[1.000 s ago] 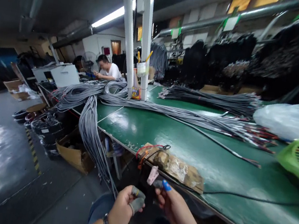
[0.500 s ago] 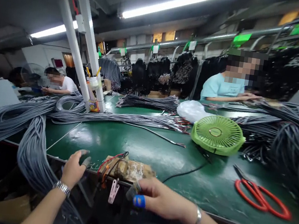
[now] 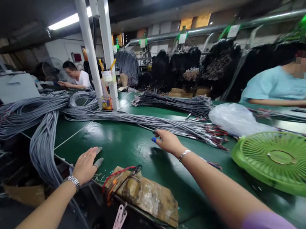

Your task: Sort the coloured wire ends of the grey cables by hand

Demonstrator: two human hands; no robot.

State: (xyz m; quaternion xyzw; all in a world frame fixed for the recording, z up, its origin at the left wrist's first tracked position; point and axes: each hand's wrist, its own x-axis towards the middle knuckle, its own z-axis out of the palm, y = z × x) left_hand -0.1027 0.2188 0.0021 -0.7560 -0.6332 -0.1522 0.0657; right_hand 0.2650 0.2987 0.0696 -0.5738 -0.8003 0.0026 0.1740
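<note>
My right hand [image 3: 167,141] reaches over the green table toward a single grey cable [image 3: 148,128], beside a bundle of grey cables [image 3: 129,119]. Its thumb, tipped blue, and index finger are a little apart at the cable; the contact is unclear. Part of that cable is hidden behind my hand and forearm, and its stripped wire end [image 3: 216,166] shows beyond them. My left hand [image 3: 86,164] is open at the table's front edge, with grey covers on its fingertips and nothing held. Near it lies a taped cardboard piece [image 3: 156,200] with red and black wires.
A pink clip [image 3: 119,222] hangs at the front edge. A green fan [image 3: 281,158] and a clear plastic bag [image 3: 235,119] stand to the right. Thick cable coils [image 3: 45,144] drape over the left edge, near a white post [image 3: 113,46]. Two people sit across the table.
My right hand has moved from the cardboard at the front edge forward to the single cable. My left hand stays near the edge. The view has shifted, and the red scissors are out of sight.
</note>
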